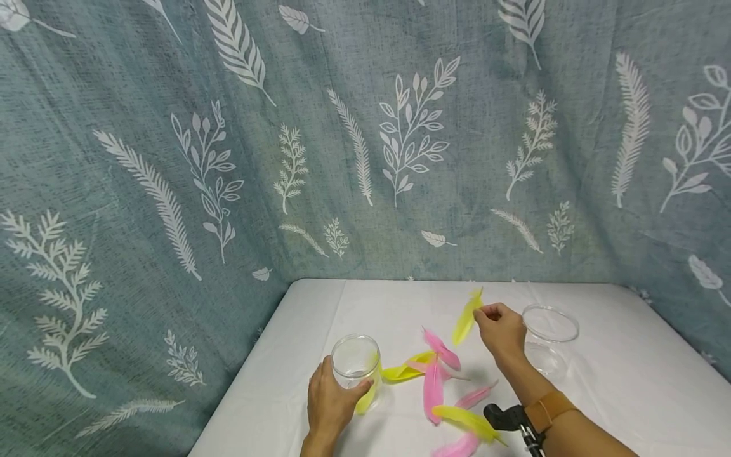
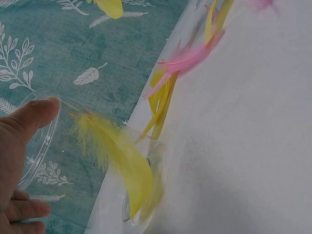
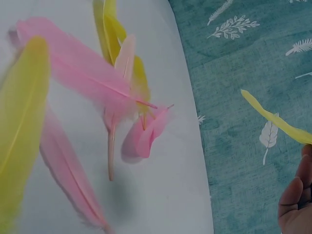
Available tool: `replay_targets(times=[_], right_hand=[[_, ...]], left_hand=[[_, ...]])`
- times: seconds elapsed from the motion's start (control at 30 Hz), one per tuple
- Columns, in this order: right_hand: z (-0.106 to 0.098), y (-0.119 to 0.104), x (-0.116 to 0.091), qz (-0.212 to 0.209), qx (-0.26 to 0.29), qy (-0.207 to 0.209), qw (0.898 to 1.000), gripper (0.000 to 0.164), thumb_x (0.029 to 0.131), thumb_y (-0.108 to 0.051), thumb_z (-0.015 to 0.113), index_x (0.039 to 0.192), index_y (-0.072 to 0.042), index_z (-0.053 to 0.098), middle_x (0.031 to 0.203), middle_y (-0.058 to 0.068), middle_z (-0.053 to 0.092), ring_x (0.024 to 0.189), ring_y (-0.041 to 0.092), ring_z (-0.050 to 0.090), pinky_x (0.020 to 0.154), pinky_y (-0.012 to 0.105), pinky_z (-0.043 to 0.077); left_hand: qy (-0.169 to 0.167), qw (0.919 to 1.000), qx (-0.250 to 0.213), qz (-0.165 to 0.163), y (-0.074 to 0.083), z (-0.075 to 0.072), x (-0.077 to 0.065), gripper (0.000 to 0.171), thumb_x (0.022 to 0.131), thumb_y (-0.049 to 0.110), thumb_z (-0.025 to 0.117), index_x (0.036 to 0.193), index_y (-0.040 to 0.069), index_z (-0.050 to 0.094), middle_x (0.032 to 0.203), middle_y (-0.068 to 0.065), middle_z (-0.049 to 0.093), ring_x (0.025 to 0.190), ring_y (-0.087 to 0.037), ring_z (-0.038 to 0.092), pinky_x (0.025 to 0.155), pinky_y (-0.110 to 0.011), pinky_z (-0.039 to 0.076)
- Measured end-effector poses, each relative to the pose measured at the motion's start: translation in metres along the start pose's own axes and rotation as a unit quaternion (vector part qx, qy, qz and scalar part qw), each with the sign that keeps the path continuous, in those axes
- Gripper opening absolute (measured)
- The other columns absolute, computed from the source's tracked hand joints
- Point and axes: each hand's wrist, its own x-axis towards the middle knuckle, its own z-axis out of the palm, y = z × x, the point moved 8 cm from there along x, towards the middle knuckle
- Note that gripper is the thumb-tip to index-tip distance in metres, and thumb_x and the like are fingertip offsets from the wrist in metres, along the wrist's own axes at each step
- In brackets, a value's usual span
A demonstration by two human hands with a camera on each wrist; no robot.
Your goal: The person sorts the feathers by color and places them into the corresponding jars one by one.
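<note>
My left hand (image 1: 334, 403) grips a clear jar (image 1: 355, 355) with its thumb and fingers spread round the side. A yellow feather (image 2: 129, 168) stands inside the jar, seen through its wall in the left wrist view. Between thumb and fingertips, my right hand (image 1: 502, 330) pinches another yellow feather (image 1: 467, 319) above the table. The same feather shows in the right wrist view, where only part of the hand is visible. Pink feathers (image 1: 433, 387) and yellow feathers (image 1: 408, 368) lie loosely on the table between both hands, some overlapping.
A second clear round container (image 1: 545, 362) stands beside my right wrist, partly hidden by the forearm. A white cloth (image 1: 342, 304) covers the table. Behind it and along the left hangs a teal leaf-patterned curtain (image 1: 320, 158).
</note>
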Motion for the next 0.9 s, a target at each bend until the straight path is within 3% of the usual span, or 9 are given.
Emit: replay_targets(times=[0.5, 0.9], right_hand=[[0.005, -0.027, -0.003, 0.009, 0.040, 0.005, 0.999, 0.018, 0.088, -0.023, 0.069, 0.087, -0.005, 0.067, 0.080, 0.007, 0.065, 0.073, 0.021, 0.056, 0.059, 0.029, 0.045], [0.021, -0.049, -0.011, 0.007, 0.088, -0.016, 0.996, 0.016, 0.087, -0.019, 0.069, 0.087, -0.004, 0.067, 0.080, 0.007, 0.064, 0.070, 0.019, 0.057, 0.056, 0.027, 0.046]], left_hand=[[0.002, 1.0000, 0.002, -0.003, -0.001, 0.000, 0.000, 0.094, 0.054, 0.046, 0.092, 0.124, -0.005, 0.056, 0.112, -0.022, 0.061, 0.103, -0.038, 0.058, 0.080, -0.051, 0.049], [0.005, 1.0000, 0.001, 0.002, -0.001, 0.000, 0.000, 0.095, 0.055, 0.046, 0.092, 0.125, -0.007, 0.055, 0.113, -0.023, 0.061, 0.104, -0.039, 0.058, 0.081, -0.050, 0.049]])
